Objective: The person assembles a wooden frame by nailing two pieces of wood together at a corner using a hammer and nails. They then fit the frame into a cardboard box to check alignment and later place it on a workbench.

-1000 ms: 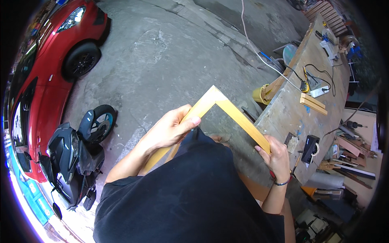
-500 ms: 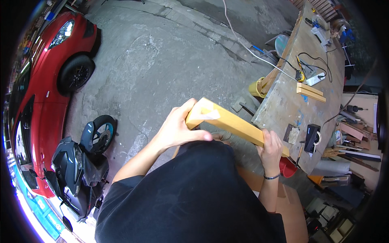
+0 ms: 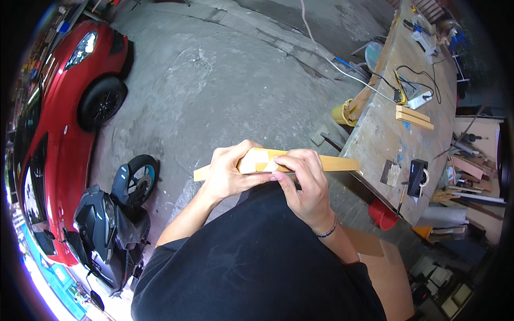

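A yellowish wooden strip [image 3: 340,163] lies level across the front of my body, its ends reaching out past both hands. Wrapped around its middle is a pale strip of tape [image 3: 261,156]. My left hand [image 3: 222,174] is closed around the wood just left of the tape, with the thumb along the near side. Thumb and fingers of my right hand [image 3: 309,187] are pinched together on the loose end of the tape, against the wood. My fingers hide part of the strip and the tape.
To the right runs a long workbench [image 3: 369,147] with short wooden strips [image 3: 415,117], cables and a black tape dispenser [image 3: 416,179]. A red bucket [image 3: 383,215] and a yellow bucket [image 3: 342,113] stand beside it. A motorcycle [image 3: 99,227] and a red car [image 3: 56,134] are at left.
The wood has swung from slanting to nearly level and shifted left. My right hand has left its far end and moved in to the taped middle, near my left hand.
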Demonstrator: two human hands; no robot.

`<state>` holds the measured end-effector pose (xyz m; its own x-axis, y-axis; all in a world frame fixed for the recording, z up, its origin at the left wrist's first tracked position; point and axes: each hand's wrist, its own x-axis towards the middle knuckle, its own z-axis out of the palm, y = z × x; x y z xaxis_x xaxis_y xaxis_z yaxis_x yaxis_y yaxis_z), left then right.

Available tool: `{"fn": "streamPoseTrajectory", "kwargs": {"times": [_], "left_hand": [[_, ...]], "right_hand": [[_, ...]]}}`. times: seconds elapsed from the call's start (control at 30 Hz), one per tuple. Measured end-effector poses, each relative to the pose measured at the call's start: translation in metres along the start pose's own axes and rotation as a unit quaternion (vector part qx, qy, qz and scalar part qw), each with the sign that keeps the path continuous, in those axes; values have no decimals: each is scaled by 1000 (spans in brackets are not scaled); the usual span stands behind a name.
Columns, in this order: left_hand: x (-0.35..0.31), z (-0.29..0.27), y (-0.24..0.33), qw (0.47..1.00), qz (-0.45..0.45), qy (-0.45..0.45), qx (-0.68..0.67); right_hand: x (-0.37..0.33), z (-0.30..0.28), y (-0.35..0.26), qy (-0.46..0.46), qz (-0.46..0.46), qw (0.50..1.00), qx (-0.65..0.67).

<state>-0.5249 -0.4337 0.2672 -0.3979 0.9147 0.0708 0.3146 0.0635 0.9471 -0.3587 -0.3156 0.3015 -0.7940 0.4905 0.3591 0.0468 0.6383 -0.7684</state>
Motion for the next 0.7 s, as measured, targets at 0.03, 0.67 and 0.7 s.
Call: {"fn": "streamPoseTrajectory", "kwargs": {"times": [0.03, 0.67, 0.7], "left_hand": [[-3, -4, -1, 1000, 5, 5, 8], [-23, -44, -10, 984, -12, 149, 93], [-21, -46, -11, 983, -27, 154, 100]], "right_hand": [[4, 4, -2, -1, 0, 1000, 12], [39, 65, 6, -35, 14, 987, 153], [41, 67, 10, -37, -2, 987, 154]]}}
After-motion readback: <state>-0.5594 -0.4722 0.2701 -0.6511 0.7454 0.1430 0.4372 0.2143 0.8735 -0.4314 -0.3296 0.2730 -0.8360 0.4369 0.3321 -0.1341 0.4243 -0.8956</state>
